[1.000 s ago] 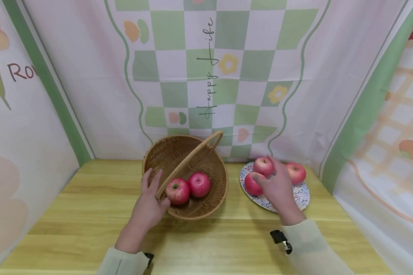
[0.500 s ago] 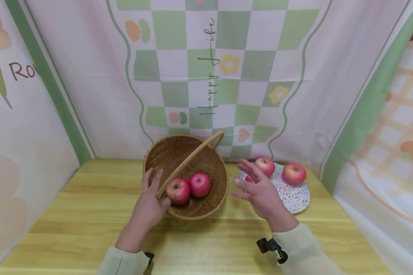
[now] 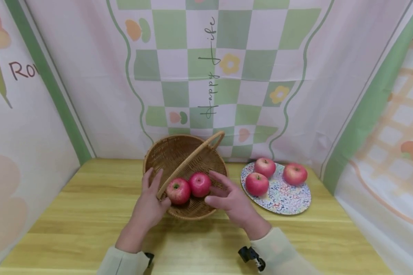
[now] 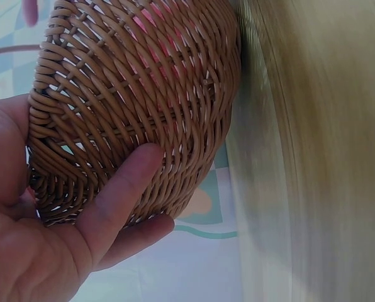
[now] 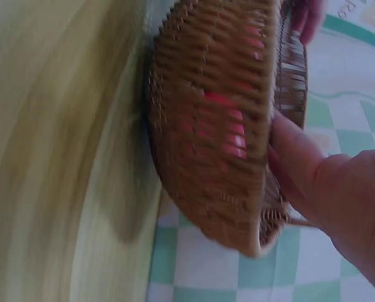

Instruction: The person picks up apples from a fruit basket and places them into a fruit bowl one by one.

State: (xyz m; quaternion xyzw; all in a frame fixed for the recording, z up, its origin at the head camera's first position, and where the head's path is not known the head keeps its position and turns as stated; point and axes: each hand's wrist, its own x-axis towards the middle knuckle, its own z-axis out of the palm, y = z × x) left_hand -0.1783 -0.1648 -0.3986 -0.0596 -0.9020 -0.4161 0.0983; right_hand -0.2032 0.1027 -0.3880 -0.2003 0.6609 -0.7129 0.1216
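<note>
A brown wicker basket [image 3: 179,149] with an arched handle stands on the wooden table, holding two red apples side by side, one apple [image 3: 178,191] nearer the left hand and another apple [image 3: 199,184] to its right. My left hand [image 3: 148,208] grips the basket's left rim, its thumb over the edge and its fingers along the woven outer wall [image 4: 112,126]. Over the right rim, my right hand [image 3: 237,202] reaches in with fingers spread beside the right apple. Whether it touches that apple I cannot tell. In the right wrist view its fingertips are hidden behind the rim.
A speckled round plate [image 3: 289,200] to the right bears three apples: a front apple [image 3: 257,184], a back apple [image 3: 265,167] and a right apple [image 3: 295,174]. Patterned cloth [image 3: 206,88] hangs close behind the basket and along both sides of the table [image 3: 89,214].
My right hand has left the apples on the plate and moved leftward to the basket, so the front plate apple shows fully again. The left hand and basket stay in place.
</note>
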